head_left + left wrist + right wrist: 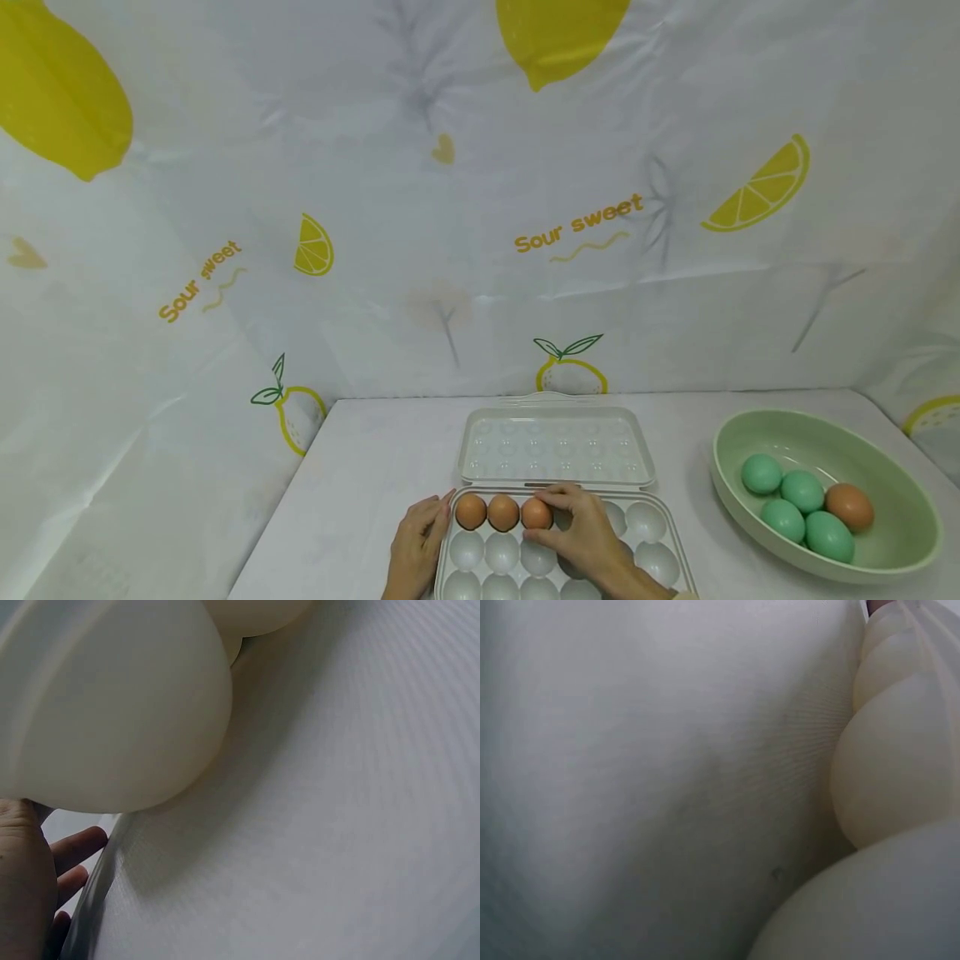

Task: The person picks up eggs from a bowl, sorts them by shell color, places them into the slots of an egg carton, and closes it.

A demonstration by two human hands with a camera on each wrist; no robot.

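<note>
In the head view, a pale plastic egg tray [442, 565] with rows of round cups lies on the table, its lid folded back. My right hand [588, 533] pinches a brown egg [536, 513] between thumb and fingers at the third cup of the far row. Two more brown eggs, one in the corner cup [470, 511] and a second egg [503, 512] beside it, sit to its left. Against the tray's left edge rests my left hand [418, 537], fingers fairly straight. Both wrist views look at the rounded undersides of the cups; the left wrist view also catches left fingers [79, 847].
A light green bowl [900, 508] stands to the right, holding several green eggs [828, 536] and one brown egg [849, 507]. The clear open lid [555, 446] lies behind the tray. A lemon-printed sheet [450, 208] hangs around the white table [337, 500].
</note>
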